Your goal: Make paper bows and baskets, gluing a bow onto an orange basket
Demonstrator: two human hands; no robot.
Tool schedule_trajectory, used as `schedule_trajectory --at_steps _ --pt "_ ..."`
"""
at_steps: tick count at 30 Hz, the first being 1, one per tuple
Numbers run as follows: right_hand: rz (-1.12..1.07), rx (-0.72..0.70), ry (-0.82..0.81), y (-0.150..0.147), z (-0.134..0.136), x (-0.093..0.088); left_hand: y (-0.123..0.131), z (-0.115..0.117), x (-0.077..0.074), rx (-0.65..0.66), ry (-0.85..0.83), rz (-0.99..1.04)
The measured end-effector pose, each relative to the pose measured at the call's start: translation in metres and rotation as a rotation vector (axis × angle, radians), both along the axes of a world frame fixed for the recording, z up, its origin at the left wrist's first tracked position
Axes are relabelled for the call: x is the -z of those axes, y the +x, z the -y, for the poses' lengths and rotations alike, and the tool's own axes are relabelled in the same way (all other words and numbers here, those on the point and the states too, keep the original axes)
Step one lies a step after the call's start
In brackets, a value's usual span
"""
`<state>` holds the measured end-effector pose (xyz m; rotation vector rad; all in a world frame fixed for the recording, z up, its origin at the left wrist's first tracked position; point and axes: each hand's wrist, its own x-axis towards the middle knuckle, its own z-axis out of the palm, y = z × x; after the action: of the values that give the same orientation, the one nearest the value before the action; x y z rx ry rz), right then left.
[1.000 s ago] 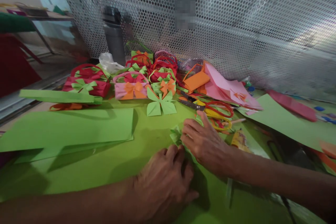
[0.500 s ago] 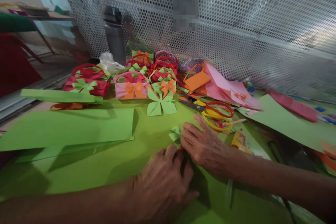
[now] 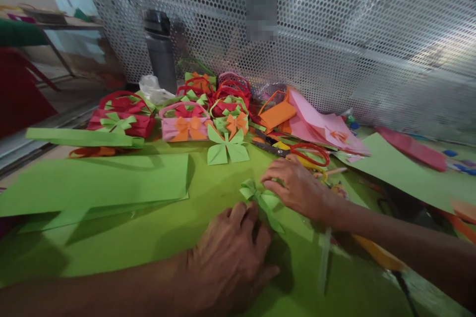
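Observation:
A small green paper bow [image 3: 267, 199] lies on the green tabletop, its loops and one tail showing between my hands. My left hand [image 3: 232, 252] is palm down with fingers bent, the fingertips pressing at the bow's near edge and the thumb apart. My right hand [image 3: 297, 185] curls its fingers at the bow's right loop; its fingertips are partly hidden. Beyond them stands a larger green petal-shaped paper cutout [image 3: 227, 147], leaning against small paper bags. Scissors with red handles [image 3: 310, 152] lie just past my right hand, beside partly hidden yellow handles.
Folded green sheets [image 3: 122, 178] lie at left. Small paper handbags with bows [image 3: 188, 128] line the back, before a grey bottle [image 3: 161, 54] and perforated metal panel [image 3: 334, 49]. Pink sheets [image 3: 316, 121] sit at right. A translucent stick [image 3: 325, 260] and yellow tool [image 3: 377, 252] are near my right forearm.
My right hand has shifted up and to the right, uncovering the bow's right loop and tail. A yellow tool now shows below the right forearm. My left hand has barely moved.

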<state>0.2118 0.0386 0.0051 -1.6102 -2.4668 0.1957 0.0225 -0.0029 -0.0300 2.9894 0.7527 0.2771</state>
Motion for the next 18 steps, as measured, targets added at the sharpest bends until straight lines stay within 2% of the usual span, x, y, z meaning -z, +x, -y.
schedule_trajectory --at_steps 7,11,18 --pt "-0.074 0.050 -0.091 0.003 -0.009 0.005 0.001 -0.001 -0.005 0.048 0.051 0.019" --pt "-0.102 0.140 -0.174 0.010 -0.014 0.004 0.000 0.000 -0.004 0.054 0.113 0.023" --pt "-0.159 0.215 -0.298 0.024 -0.021 0.001 -0.002 0.000 -0.007 0.112 0.184 -0.031"
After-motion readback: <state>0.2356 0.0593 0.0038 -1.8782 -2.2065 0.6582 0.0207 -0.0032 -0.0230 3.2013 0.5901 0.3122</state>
